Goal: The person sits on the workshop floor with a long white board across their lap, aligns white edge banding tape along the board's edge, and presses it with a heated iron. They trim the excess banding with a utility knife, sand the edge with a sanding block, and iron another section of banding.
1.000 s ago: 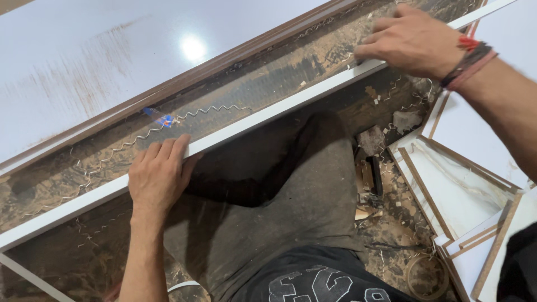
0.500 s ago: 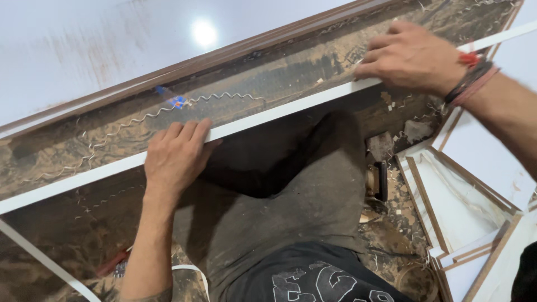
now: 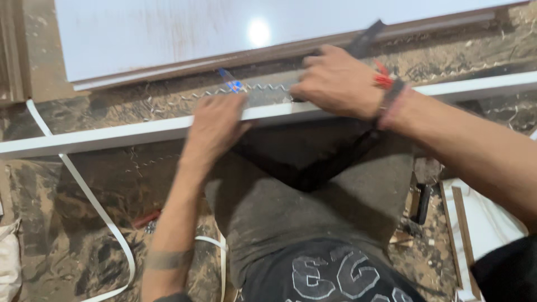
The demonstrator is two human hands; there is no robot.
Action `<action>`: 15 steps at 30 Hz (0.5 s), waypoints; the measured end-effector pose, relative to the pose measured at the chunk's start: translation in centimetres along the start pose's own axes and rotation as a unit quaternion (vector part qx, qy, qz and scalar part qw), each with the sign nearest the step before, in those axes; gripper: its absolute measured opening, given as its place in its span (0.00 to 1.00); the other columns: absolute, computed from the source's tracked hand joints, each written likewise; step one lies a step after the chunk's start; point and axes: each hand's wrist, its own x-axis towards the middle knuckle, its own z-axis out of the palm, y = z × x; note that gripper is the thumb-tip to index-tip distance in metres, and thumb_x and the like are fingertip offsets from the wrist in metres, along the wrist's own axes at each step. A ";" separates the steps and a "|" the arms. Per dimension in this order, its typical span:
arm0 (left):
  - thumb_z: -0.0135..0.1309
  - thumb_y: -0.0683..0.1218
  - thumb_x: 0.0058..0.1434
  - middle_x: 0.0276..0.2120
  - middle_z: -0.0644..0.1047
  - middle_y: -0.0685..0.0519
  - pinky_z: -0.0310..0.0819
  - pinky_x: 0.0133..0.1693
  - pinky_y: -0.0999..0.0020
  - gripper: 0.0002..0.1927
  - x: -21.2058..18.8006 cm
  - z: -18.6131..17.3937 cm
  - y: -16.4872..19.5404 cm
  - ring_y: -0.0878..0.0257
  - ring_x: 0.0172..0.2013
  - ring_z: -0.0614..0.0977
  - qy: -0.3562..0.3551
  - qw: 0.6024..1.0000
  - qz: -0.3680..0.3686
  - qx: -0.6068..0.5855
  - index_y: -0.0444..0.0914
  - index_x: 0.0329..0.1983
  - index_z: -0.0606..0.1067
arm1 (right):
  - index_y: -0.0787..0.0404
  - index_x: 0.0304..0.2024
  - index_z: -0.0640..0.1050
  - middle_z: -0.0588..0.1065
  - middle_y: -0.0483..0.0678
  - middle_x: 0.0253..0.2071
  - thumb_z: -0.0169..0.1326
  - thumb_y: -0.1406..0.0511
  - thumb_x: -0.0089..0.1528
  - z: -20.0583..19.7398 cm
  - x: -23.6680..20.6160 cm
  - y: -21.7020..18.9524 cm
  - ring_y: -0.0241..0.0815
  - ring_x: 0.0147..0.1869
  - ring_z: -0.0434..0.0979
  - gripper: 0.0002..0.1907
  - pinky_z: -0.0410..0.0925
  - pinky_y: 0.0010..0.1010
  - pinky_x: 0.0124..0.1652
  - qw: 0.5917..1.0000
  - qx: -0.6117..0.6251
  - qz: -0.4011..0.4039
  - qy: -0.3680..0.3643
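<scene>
Pressing flat and open-fingered, left hand point(image 3: 215, 126) and right hand point(image 3: 335, 81) lie on the white strip point(image 3: 128, 131), clamping nothing.

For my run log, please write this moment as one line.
left hand: on white board edge | right hand: pressing same edge | white strip: on floor

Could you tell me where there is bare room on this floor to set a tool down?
The widest free patch is the dusty floor left of the left hand, between the long white board edge and the loose white edging strip. Around the right hand it is crowded, and offcuts fill the lower right.
</scene>
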 end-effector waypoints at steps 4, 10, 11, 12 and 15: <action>0.71 0.56 0.48 0.36 0.80 0.49 0.71 0.50 0.52 0.24 -5.1 -3.8 -5.8 0.51 0.43 0.82 -0.066 0.985 -0.129 0.092 0.39 0.41 0.76 | 0.43 0.47 0.82 0.82 0.39 0.40 0.52 0.68 0.62 1.5 -5.6 2.8 0.40 0.50 0.77 0.15 0.65 0.38 0.49 0.993 0.023 0.092 -0.064; 0.64 0.73 0.54 0.30 0.78 0.49 0.69 0.41 0.56 0.34 -5.5 -1.0 -6.9 0.54 0.33 0.80 -0.176 0.964 -0.137 0.147 0.38 0.35 0.74 | 0.43 0.51 0.80 0.82 0.36 0.46 0.51 0.67 0.63 2.3 -12.8 4.9 0.37 0.56 0.77 0.17 0.66 0.35 0.50 0.985 -0.020 0.156 -0.071; 0.64 0.72 0.52 0.32 0.79 0.49 0.69 0.42 0.56 0.34 -4.8 -0.5 -6.0 0.54 0.34 0.80 -0.122 0.977 -0.105 0.141 0.38 0.36 0.75 | 0.43 0.51 0.81 0.82 0.36 0.47 0.52 0.66 0.61 2.4 -13.5 5.2 0.37 0.57 0.77 0.18 0.66 0.35 0.50 0.985 -0.020 0.160 -0.061; 0.64 0.72 0.51 0.33 0.79 0.49 0.70 0.42 0.56 0.33 -3.9 0.0 -4.7 0.55 0.35 0.80 -0.067 0.986 -0.073 0.136 0.38 0.37 0.75 | 0.42 0.51 0.81 0.82 0.35 0.47 0.52 0.66 0.60 2.6 -13.9 5.6 0.38 0.58 0.77 0.19 0.65 0.35 0.49 0.985 -0.021 0.165 -0.050; 0.64 0.69 0.52 0.33 0.79 0.50 0.69 0.40 0.56 0.31 -0.2 1.8 -0.2 0.54 0.36 0.80 0.001 0.994 -0.050 0.101 0.38 0.39 0.75 | 0.40 0.51 0.80 0.81 0.33 0.48 0.53 0.64 0.61 3.5 -15.1 7.0 0.35 0.59 0.77 0.17 0.65 0.33 0.54 0.983 -0.045 0.159 -0.080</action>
